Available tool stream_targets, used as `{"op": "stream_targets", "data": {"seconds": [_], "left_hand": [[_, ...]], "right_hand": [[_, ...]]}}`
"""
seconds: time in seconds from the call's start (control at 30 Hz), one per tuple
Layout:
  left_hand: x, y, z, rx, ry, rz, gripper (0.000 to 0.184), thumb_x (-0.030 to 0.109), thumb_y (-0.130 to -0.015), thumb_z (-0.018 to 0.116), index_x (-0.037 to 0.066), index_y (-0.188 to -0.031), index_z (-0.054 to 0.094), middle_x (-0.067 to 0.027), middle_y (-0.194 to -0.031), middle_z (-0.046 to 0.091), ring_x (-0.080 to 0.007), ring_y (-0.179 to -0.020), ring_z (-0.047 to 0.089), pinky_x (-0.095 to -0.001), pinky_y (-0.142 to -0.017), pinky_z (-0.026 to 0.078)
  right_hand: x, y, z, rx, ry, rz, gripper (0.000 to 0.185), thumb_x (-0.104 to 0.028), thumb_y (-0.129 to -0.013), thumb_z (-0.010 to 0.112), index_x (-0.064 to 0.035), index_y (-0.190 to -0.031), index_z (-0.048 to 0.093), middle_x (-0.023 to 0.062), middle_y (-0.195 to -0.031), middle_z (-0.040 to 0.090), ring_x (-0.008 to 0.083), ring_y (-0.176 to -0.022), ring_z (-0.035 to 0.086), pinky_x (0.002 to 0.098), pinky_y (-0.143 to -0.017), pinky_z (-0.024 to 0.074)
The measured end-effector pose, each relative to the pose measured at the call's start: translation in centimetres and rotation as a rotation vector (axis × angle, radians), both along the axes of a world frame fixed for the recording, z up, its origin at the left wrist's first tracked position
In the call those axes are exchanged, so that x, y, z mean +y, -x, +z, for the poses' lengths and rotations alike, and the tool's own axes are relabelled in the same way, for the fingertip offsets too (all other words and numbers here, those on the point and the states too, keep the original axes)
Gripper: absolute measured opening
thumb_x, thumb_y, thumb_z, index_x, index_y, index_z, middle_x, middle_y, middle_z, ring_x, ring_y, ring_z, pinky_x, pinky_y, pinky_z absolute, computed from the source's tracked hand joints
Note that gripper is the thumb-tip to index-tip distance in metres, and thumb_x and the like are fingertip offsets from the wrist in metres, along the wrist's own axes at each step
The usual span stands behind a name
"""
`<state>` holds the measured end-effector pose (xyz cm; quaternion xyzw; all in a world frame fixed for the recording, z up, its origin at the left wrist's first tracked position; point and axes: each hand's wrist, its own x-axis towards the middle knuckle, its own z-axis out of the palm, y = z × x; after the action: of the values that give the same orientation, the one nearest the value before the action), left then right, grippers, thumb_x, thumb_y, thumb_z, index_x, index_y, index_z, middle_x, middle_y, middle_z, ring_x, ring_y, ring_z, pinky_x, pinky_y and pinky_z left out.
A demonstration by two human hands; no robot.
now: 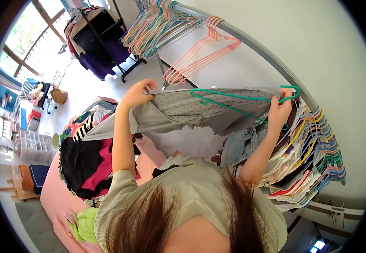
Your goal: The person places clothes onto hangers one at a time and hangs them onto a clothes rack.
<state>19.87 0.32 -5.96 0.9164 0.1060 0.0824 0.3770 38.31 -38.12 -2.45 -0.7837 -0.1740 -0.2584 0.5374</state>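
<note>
A grey dotted garment (174,107) is stretched sideways in front of my chest; its exact kind is hard to make out. My left hand (138,93) pinches its upper edge on the left, and a plain grey part trails down to the left past my forearm. On the other side my right hand (279,111) is closed around a green hanger (229,92) together with the gathered end of the garment. The hanger lies across the front of the cloth, its bar slanting down to the right.
A metal rail (250,36) curves overhead, with pink hangers (204,50) and many colored hangers (162,25) on it. Hung clothes (297,160) crowd its right end. A clothes pile (86,160) covers the pink bed (50,185) at left. A dark clothes rack (102,38) stands behind.
</note>
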Motion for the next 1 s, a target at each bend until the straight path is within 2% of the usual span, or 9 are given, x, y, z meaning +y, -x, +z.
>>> {"op": "stream_targets", "data": {"seconds": [0.03, 0.13, 0.27, 0.37, 0.5, 0.73, 0.87, 0.9, 1.0], "left_hand": [[0.1, 0.1, 0.3, -0.062, -0.02, 0.016, 0.021, 0.01, -0.071, 0.066, 0.005, -0.089, 0.056, -0.0012, -0.079, 0.056, -0.0122, -0.075, 0.055, -0.0265, -0.067, 0.044], [1.0, 0.7, 1.8, 0.142, 0.0, 0.059, 0.02, 0.01, -0.07, 0.066, 0.005, -0.087, 0.057, -0.0012, -0.077, 0.056, -0.0125, -0.071, 0.054, -0.026, -0.066, 0.044], [2.7, 1.6, 0.0, 0.146, 0.296, -0.014, 0.009, 0.01, -0.082, 0.06, 0.002, -0.081, 0.057, 0.0048, -0.07, 0.053, -0.0026, -0.068, 0.048, -0.0202, -0.06, 0.039], [1.6, 1.7, -0.1, 0.079, 0.34, -0.107, 0.013, 0.012, -0.088, 0.056, 0.001, -0.082, 0.056, 0.0069, -0.07, 0.05, -0.0001, -0.067, 0.044, -0.0188, -0.058, 0.036], [-1.1, 0.5, -0.2, -0.087, 0.34, -0.062, 0.015, 0.014, -0.09, 0.055, 0.0, -0.083, 0.056, 0.0078, -0.068, 0.046, -0.0005, -0.064, 0.039, -0.0188, -0.056, 0.031], [-4.4, -1.4, 1.3, -0.197, 0.393, 0.007, 0.015, 0.012, -0.088, 0.056, -0.002, -0.082, 0.058, 0.0062, -0.068, 0.049, -0.0019, -0.065, 0.041, -0.02, -0.057, 0.033], [-6.3, -2.6, 2.1, -0.217, 0.131, 0.034, 0.016, 0.013, -0.084, 0.059, -0.003, -0.087, 0.061, -0.0017, -0.067, 0.052, -0.0044, -0.064, 0.044, -0.0225, -0.058, 0.037], [-6.9, -2.9, 2.5, -0.208, 0.144, 0.02, 0.016, 0.013, -0.08, 0.062, -0.001, -0.088, 0.063, -0.006, -0.071, 0.057, -0.0092, -0.064, 0.051, -0.025, -0.06, 0.041], [-8.8, -4.2, 2.7, -0.392, 0.024, -0.037, 0.018, 0.02, -0.075, 0.065, 0.006, -0.087, 0.067, -0.0102, -0.072, 0.063, -0.025, -0.063, 0.059, -0.0336, -0.062, 0.046]], "right_hand": [[0.1, 0.1, 0.1, 0.005, -0.036, 0.001, 0.017, -0.003, -0.076, 0.055, -0.0025, -0.092, 0.05, 0.0062, -0.073, 0.053, 0.0148, -0.062, 0.047, 0.0262, -0.06, 0.0409], [0.0, 0.0, -0.3, -0.044, 0.0, -0.016, 0.018, -0.003, -0.075, 0.056, -0.0025, -0.092, 0.051, 0.0057, -0.073, 0.053, 0.0151, -0.062, 0.048, 0.0268, -0.061, 0.0418], [0.6, 0.0, -0.7, -0.059, 0.069, -0.052, 0.016, -0.007, -0.077, 0.057, -0.0063, -0.091, 0.051, 0.0067, -0.069, 0.053, 0.0189, -0.058, 0.05, 0.0297, -0.059, 0.043], [1.6, 0.6, -0.9, 0.025, 0.17, -0.045, 0.014, -0.012, -0.079, 0.058, -0.0088, -0.091, 0.051, 0.0074, -0.064, 0.052, 0.0214, -0.055, 0.052, 0.0314, -0.057, 0.0419], [4.0, 1.5, -1.4, 0.038, 0.246, 0.011, 0.015, -0.017, -0.083, 0.059, -0.0096, -0.091, 0.049, 0.0082, -0.06, 0.048, 0.023, -0.052, 0.05, 0.0343, -0.053, 0.0385], [6.9, 2.3, -2.0, 0.108, 0.154, 0.134, 0.014, -0.016, -0.084, 0.058, -0.0089, -0.09, 0.046, 0.0088, -0.058, 0.047, 0.0234, -0.05, 0.047, 0.0339, -0.052, 0.0375], [7.5, 2.3, -2.5, 0.045, 0.128, 0.114, 0.014, -0.016, -0.084, 0.057, -0.009, -0.091, 0.047, 0.0094, -0.058, 0.048, 0.0238, -0.05, 0.048, 0.0349, -0.052, 0.0378], [7.5, 2.2, -2.6, 0.041, 0.128, 0.108, 0.013, -0.016, -0.084, 0.057, -0.0089, -0.091, 0.047, 0.0094, -0.059, 0.048, 0.0239, -0.05, 0.048, 0.0349, -0.052, 0.0379], [7.2, 2.1, -2.9, 0.039, 0.116, 0.103, 0.012, -0.016, -0.085, 0.056, -0.0086, -0.09, 0.048, 0.0094, -0.059, 0.048, 0.0233, -0.051, 0.048, 0.0348, -0.052, 0.0379]]}}
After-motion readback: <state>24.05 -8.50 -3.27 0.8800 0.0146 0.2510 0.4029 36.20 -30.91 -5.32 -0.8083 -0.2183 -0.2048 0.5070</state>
